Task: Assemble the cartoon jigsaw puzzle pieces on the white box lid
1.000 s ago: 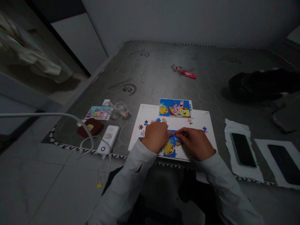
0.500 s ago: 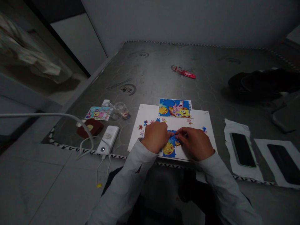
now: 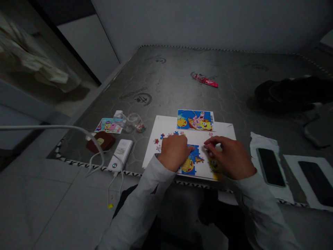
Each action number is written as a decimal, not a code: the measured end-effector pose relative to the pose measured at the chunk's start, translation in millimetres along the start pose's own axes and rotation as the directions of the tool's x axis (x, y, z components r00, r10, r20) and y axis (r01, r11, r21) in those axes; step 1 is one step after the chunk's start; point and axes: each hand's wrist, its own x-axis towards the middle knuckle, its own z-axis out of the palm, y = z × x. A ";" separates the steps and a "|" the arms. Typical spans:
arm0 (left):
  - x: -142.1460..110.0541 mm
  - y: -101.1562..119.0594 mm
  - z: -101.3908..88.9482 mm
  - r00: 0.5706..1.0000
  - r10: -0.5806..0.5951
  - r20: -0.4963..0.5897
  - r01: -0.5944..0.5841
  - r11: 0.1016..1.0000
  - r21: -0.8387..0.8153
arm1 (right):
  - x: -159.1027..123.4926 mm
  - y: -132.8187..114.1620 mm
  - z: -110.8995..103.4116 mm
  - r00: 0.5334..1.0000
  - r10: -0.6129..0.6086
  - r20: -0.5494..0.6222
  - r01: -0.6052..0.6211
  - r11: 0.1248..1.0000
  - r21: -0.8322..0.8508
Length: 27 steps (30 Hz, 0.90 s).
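I see both hands over a white board (image 3: 166,123) lying at the near edge of a grey mattress (image 3: 177,83). My left hand (image 3: 173,152) lies knuckles up on the left part of the assembled puzzle section (image 3: 191,160); its fingertips press on the blue pieces and grasp nothing that I can see. My right hand (image 3: 231,156) is just to the right of that section, fingers curled, with the fingertips pinched near a small pale puzzle piece (image 3: 209,147); blur prevents me from telling whether the piece is gripped. A yellow patch of puzzle shows beneath this hand. Loose pieces (image 3: 158,140) lie on the board to the left of my left hand. The reference picture (image 3: 195,120) lies at the far edge of the board. A power bank (image 3: 120,154) with its cable lies to the left of the board, and two phones (image 3: 270,161) on white cloths to the right.
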 end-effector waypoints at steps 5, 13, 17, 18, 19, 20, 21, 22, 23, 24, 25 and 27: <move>-3.7 -10.4 -18.9 0.991 -0.128 -0.035 0.128 0.992 -0.004 | 0.4 15.4 -16.0 0.994 0.106 -0.030 -0.108 0.987 -0.116; -14.7 -40.9 -44.6 0.964 -0.260 -0.054 0.261 0.965 0.011 | -0.5 20.8 -19.8 0.983 0.182 0.008 -0.179 0.975 -0.128; -17.5 -46.3 -47.8 0.963 -0.265 -0.054 0.266 0.964 0.014 | -1.3 22.5 -19.5 0.989 0.151 0.002 -0.150 0.983 -0.108; -17.6 -47.4 -47.7 0.963 -0.263 -0.051 0.264 0.964 0.014 | -1.3 22.7 -19.3 0.989 0.149 0.005 -0.148 0.983 -0.108; -17.6 -48.6 -47.5 0.964 -0.261 -0.047 0.262 0.965 0.016 | -1.3 22.8 -19.2 0.989 0.150 0.006 -0.148 0.983 -0.109; -17.6 -50.0 -47.2 0.965 -0.257 -0.044 0.258 0.966 0.020 | -1.2 22.7 -19.2 0.989 0.149 0.008 -0.147 0.983 -0.110; -17.6 -51.4 -47.1 0.967 -0.252 -0.040 0.253 0.967 0.026 | -1.1 22.5 -19.2 0.989 0.147 0.010 -0.145 0.983 -0.111; -17.7 -52.8 -47.0 0.968 -0.247 -0.035 0.248 0.968 0.033 | -1.1 22.3 -19.3 0.989 0.145 0.009 -0.143 0.983 -0.115; -18.0 -54.2 -47.2 0.970 -0.243 -0.028 0.244 0.969 0.040 | -1.0 22.2 -19.4 0.990 0.144 0.007 -0.142 0.982 -0.121; -18.4 -55.5 -47.5 0.970 -0.241 -0.020 0.241 0.969 0.047 | -1.0 22.1 -19.5 0.989 0.145 0.003 -0.143 0.981 -0.128; -18.9 -56.8 -48.0 0.971 -0.239 -0.010 0.239 0.970 0.051 | -1.0 22.2 -19.5 0.989 0.145 0.002 -0.144 0.981 -0.133; -19.9 -58.8 -49.0 0.970 -0.245 0.008 0.244 0.968 0.052 | -1.0 22.8 -19.2 0.989 0.150 0.006 -0.148 0.980 -0.134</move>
